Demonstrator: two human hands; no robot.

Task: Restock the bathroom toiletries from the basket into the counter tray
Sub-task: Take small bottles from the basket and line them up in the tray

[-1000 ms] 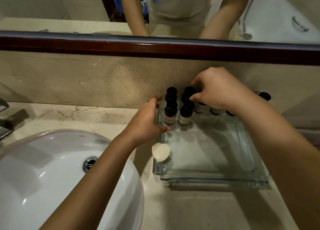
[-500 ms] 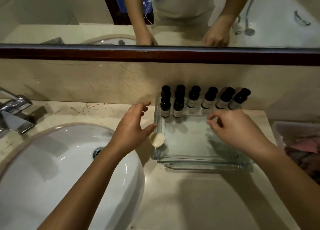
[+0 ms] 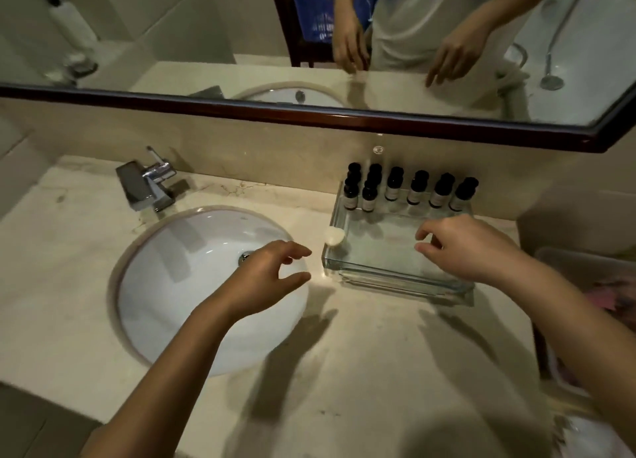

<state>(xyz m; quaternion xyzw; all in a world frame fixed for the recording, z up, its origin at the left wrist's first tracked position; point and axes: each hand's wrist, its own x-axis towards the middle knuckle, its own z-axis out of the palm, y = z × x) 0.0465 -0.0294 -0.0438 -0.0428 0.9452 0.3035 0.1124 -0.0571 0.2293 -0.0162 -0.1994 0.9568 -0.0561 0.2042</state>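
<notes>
A clear glass tray (image 3: 406, 280) sits on the marble counter, right of the sink. Several small dark-capped bottles (image 3: 418, 187) stand upright in a row along its far edge, with more bunched at the left end (image 3: 351, 196). A round white soap (image 3: 333, 235) rests on the tray's left rim. My left hand (image 3: 265, 278) hovers over the sink's right edge, fingers apart, holding nothing. My right hand (image 3: 471, 247) hangs above the tray's near right part, fingers loosely curled and empty. The basket (image 3: 585, 271) shows partly at the right edge, behind my forearm.
A white oval sink (image 3: 192, 285) fills the counter's left, with a chrome tap (image 3: 146, 185) behind it. A dark-framed mirror (image 3: 309, 113) runs along the wall above a marble backsplash. Bare counter lies in front of the tray.
My right hand let go of the bottles and drew back toward me. My left hand left the tray's corner and moved left over the sink. The view pulled back and widened.
</notes>
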